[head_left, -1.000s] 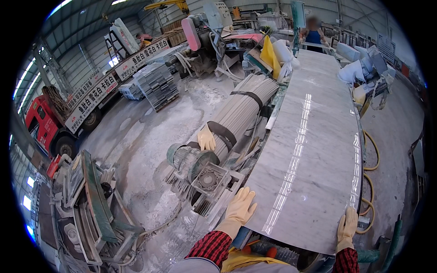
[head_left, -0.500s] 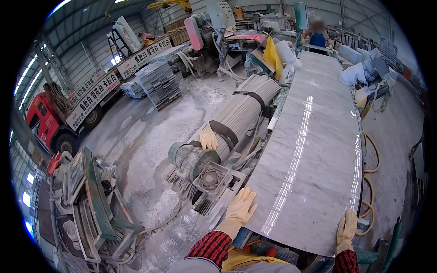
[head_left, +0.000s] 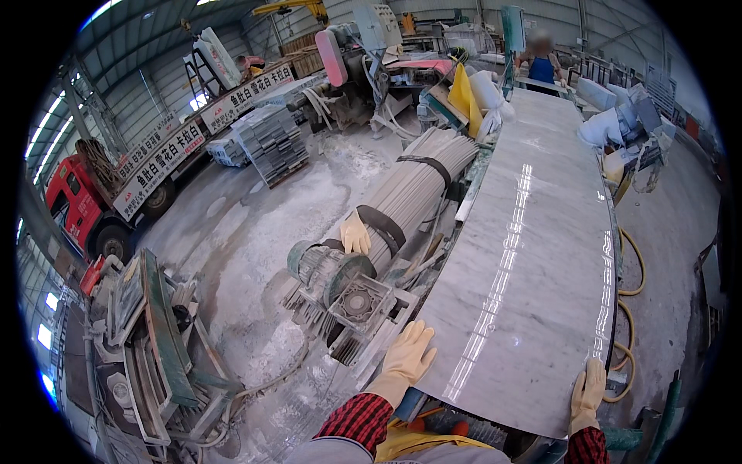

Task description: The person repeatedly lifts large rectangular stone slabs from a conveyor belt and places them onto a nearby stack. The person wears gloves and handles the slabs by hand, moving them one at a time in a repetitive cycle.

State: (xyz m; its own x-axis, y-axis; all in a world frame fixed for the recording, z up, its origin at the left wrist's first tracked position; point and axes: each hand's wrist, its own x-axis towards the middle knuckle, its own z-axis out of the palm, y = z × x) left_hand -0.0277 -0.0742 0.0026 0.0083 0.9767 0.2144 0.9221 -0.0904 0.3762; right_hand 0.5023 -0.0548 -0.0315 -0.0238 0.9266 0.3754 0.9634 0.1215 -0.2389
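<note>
A long polished grey-white marble slab (head_left: 533,247) lies flat in front of me, running away toward the far end. My left hand (head_left: 408,357), in a pale yellow glove, presses flat on the slab's near left corner with fingers spread. My right hand (head_left: 589,392), gloved the same way, grips the slab's near right edge. Red plaid sleeves show at both wrists.
Left of the slab sit a grey motor (head_left: 334,282) and a strapped bundle of grey strips (head_left: 417,193) with a loose glove (head_left: 355,233) on it. Yellow hose (head_left: 630,317) loops on the floor at right. A person in blue (head_left: 541,66) stands at the slab's far end. A red truck (head_left: 100,201) is parked at left.
The view has shifted slightly; both hands stay on the slab's near edge in nearly the same places.
</note>
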